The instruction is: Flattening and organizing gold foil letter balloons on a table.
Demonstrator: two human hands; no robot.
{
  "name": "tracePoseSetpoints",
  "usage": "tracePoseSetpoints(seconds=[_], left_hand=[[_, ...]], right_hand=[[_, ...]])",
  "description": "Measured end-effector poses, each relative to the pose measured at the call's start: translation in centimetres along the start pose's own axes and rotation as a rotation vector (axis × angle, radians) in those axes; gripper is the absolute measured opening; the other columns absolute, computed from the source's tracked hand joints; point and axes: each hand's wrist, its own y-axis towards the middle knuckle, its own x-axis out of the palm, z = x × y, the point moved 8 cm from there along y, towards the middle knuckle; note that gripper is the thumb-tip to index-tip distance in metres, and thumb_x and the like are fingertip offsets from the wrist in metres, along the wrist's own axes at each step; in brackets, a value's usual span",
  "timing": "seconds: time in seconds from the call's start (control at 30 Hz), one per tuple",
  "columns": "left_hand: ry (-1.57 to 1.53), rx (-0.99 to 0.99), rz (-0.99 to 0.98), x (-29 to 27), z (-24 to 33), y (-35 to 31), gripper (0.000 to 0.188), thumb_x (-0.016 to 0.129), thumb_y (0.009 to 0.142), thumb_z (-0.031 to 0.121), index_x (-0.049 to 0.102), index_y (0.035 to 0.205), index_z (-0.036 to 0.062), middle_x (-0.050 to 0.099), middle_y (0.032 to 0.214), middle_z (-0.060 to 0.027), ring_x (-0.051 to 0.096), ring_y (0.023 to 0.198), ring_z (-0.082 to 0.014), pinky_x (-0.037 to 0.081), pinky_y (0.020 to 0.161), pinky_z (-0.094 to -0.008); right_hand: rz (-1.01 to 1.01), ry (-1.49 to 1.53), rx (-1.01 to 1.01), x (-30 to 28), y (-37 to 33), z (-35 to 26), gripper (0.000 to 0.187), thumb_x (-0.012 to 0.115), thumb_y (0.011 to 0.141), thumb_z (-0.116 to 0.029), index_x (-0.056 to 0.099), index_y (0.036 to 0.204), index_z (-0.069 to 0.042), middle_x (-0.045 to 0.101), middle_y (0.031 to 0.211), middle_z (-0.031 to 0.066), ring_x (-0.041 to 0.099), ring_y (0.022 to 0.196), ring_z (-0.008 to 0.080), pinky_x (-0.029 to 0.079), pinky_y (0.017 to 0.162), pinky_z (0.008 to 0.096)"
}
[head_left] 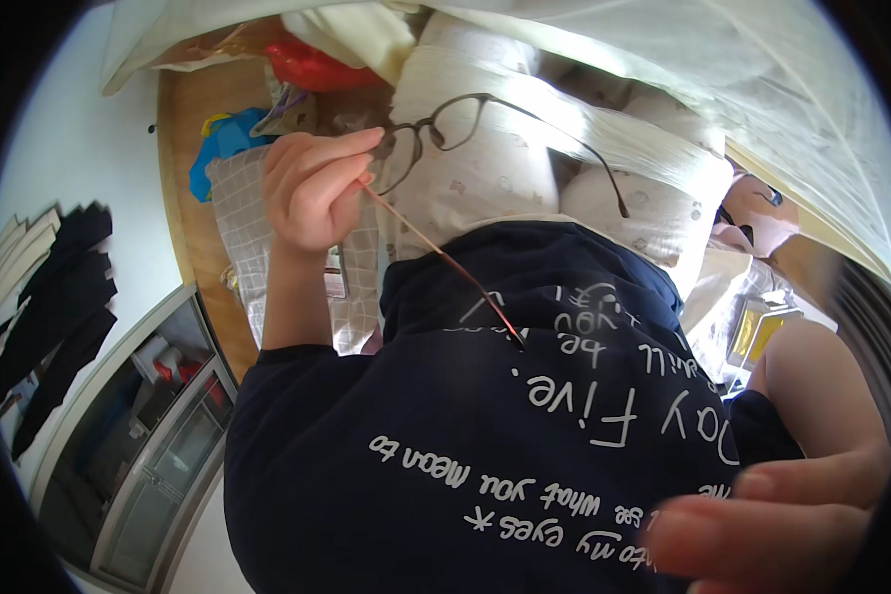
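A pair of dark-framed eyeglasses [427, 123] hangs in the air over my lap. My left hand [314, 188] pinches them by the frame near one hinge, between thumb and fingers. Both temples are unfolded: one reaches right over my legs, the other slants down in front of my dark printed T-shirt [366, 525]. Close and blurred at the lower right is my right hand [762, 530], its fingers stretched to the left and slightly apart. Nothing shows in it, and part of it lies outside the picture.
Pale patterned trousers [490, 183] cover my legs. Sheer white fabric [643, 35] drapes overhead. Beside my left arm lies a grey checked cloth [243, 213] near a blue item [230, 139] and a red bag [317, 67]. A glass-fronted cabinet [158, 475] and dark garments [64, 307] are farther left; a yellow box [762, 332] lies right.
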Motion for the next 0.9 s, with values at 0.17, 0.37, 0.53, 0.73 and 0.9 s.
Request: tracePoseSetpoints(seconds=[0.17,0.37,0.53,0.73,0.9], left_hand=[[0.086,0.006,-0.069,-0.5,1.6,0.6,0.025,0.073,0.083,0.002,0.06,0.104,0.0084,0.076,0.101,-0.008,0.067,0.068,-0.0198,0.049,0.063,-0.0302],[0.061,0.045,-0.036,0.2,1.4,0.7,0.025,0.072,0.083,0.001,0.06,0.104,0.0089,0.076,0.101,-0.0078,0.067,0.068,-0.019,0.049,0.063,-0.0298],[0.076,0.056,-0.018,0.0,1.5,0.7,0.023,0.071,0.084,0.003,0.06,0.103,0.0091,0.076,0.101,-0.008,0.068,0.068,-0.0188,0.049,0.064,-0.0295],[0.148,0.018,-0.066,-0.5,1.3,0.3,0.026,0.072,0.084,0.003,0.059,0.105,0.0087,0.076,0.102,-0.0083,0.067,0.067,-0.0196,0.049,0.064,-0.0302],[0.116,0.043,-0.055,-0.4,1.4,1.0,0.026,0.072,0.083,0.002,0.059,0.105,0.0081,0.075,0.102,-0.0087,0.067,0.067,-0.0199,0.049,0.064,-0.0305]], right_hand=[[0.048,0.044,-0.054,12.6,20.3,9.5,0.014,0.064,0.092,-0.019,0.07,0.102,-0.012,0.069,0.088,0.0006,0.067,0.078,0.0146,0.053,0.062,0.0285],[0.065,0.013,-0.083,29.9,51.4,8.8,0.014,0.064,0.092,-0.019,0.07,0.102,-0.012,0.069,0.087,0.0,0.067,0.078,0.0145,0.053,0.062,0.0288],[0.081,-0.022,-0.113,27.1,49.0,8.3,0.014,0.063,0.092,-0.019,0.07,0.103,-0.012,0.068,0.086,-0.0004,0.066,0.077,0.0144,0.052,0.062,0.0289],[0.127,-0.046,-0.169,28.1,52.5,8.8,0.014,0.063,0.093,-0.02,0.07,0.103,-0.013,0.067,0.085,-0.0009,0.065,0.076,0.0143,0.052,0.062,0.0292],[0.149,-0.09,-0.183,26.2,51.1,7.2,0.015,0.062,0.093,-0.02,0.07,0.103,-0.013,0.066,0.084,-0.0014,0.065,0.076,0.0142,0.051,0.062,0.0293]])
